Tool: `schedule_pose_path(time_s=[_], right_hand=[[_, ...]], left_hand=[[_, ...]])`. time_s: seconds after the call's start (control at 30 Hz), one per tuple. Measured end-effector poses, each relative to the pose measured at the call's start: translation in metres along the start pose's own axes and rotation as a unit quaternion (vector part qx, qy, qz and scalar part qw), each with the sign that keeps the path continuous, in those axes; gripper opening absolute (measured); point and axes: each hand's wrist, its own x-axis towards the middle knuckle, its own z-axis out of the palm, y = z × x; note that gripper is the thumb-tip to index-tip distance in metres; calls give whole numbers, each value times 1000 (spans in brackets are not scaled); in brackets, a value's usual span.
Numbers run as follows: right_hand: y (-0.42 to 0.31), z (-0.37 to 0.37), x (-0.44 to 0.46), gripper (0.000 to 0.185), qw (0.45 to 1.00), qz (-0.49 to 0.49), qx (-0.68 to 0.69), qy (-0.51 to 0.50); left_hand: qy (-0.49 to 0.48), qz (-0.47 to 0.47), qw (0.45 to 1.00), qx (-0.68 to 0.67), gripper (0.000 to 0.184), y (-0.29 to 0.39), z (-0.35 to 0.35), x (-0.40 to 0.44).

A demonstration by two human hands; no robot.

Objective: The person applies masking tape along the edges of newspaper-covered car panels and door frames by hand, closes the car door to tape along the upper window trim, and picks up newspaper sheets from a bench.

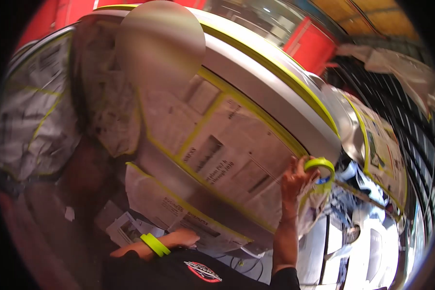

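Observation:
My right hand (295,181) is raised at the edge of the papered car panel, holding a roll of yellow-green masking tape (320,166). Its fingers lie close to the taped edge of the newspaper (246,145) that covers the window. Lower down, my left hand (182,237) is closed in front of a lower newspaper sheet (154,198); whatever its fingers hold, if anything, is hidden. Two yellow-green tape rolls (154,245) sit around my left wrist like bracelets. Yellow-green tape strips border the newspaper on the car.
The silver car body (270,82) curves across the view, with more papered sections at the left (43,106) and right (379,145). Loose papers (130,229) lie beside my left forearm. A white vehicle (372,251) stands at lower right. Red walls (314,43) rise behind.

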Motion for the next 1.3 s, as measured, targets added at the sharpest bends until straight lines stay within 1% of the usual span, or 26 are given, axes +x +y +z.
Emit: schedule_pose_path(time_s=[0.03, 0.1, 0.13, 0.2, 0.23, 0.3, 0.37, 0.43, 0.53, 0.6, 0.63, 0.67, 0.73, 0.77, 0.8, 0.83, 0.87, 0.9, 0.93, 1.0, 1.07, 1.1, 1.13, 1.2, 1.27, 1.3], right_hand=[[1, 1, 2, 41, 1000, -15, 9, 0], [5, -4, -3, 41, 1000, -26, 4, -7], [8, -7, -7, 41, 1000, -26, -7, -13], [13, -10, -7, 42, 999, -29, -19, -17], [12, -10, -8, 42, 999, -22, -38, -25], [10, -6, -5, 43, 999, -16, -19, -29], [12, -2, -1, 43, 999, -13, -30, -28], [16, -5, 5, 43, 999, -13, -4, -39], [8, -17, 7, 43, 998, -7, 24, -58], [-1, -22, 2, 37, 993, 50, 87, -62], [-4, -21, -6, 34, 991, 23, 134, -14], [-11, -25, -17, 34, 990, 19, 141, -14], [-35, -40, -47, 29, 947, 14, 313, -74], [-45, -48, -68, 24, 931, -15, 331, -151], [-59, -57, -91, 21, 909, -43, 347, -229], [-79, -63, -115, 15, 892, -80, 341, -287], [-100, -65, -145, 16, 849, -75, 423, -308], [-104, -61, -182, 19, 790, -31, 439, -426], [-114, -73, -194, 24, 745, -80, 350, -563], [-122, -74, -249, 33, 602, -30, 360, -712], [-122, -59, -272, 42, 453, -78, 352, -815], [-124, -55, -269, 48, 425, -88, 312, -845], [-129, -54, -260, 47, 443, -154, 312, -826], [-122, -33, -276, 46, 500, -267, 345, -748], [-129, -25, -270, 42, 520, -279, 347, -729], [-133, -23, -267, 42, 519, -271, 371, -721]], left_hand=[[30, -28, 999, -13, 35, 1, 1, 5], [47, 47, 998, 24, 34, 3, 6, 16], [60, 38, 997, 20, 34, 8, 0, 15], [50, 21, 998, -22, 36, 19, -10, 9], [59, 13, 998, -29, 36, 17, -6, 8], [87, 28, 995, -25, 35, 10, 4, 8], [94, 13, 995, -20, 35, 2, 11, 2], [104, -3, 994, -13, 35, -9, 19, -6], [131, 5, 991, -23, 35, -31, 41, -20], [68, -68, 990, -102, 39, -47, 60, -23], [68, -77, 986, -135, 42, -72, 87, -19], [67, -87, 980, -166, 46, -101, 126, -16], [205, -184, 930, -242, 47, -145, 207, -43], [124, -363, 889, -250, 58, -138, 209, -79], [84, -522, 803, -276, 60, -160, 255, -91], [50, -602, 740, -296, 60, -170, 292, -108], [44, -630, 706, -321, 59, -168, 314, -133], [42, -643, 681, -347, 59, -161, 336, -160], [44, -646, 669, -365, 58, -154, 352, -176], [52, -647, 649, -397, 57, -136, 373, -197], [65, -648, 631, -421, 56, -113, 390, -210], [74, -645, 628, -430, 56, -102, 396, -212], [85, -640, 625, -439, 55, -90, 401, -214], [109, -628, 624, -452, 55, -68, 408, -209], [133, -619, 622, -462, 54, -42, 416, -207], [144, -613, 623, -463, 53, -31, 419, -207]])
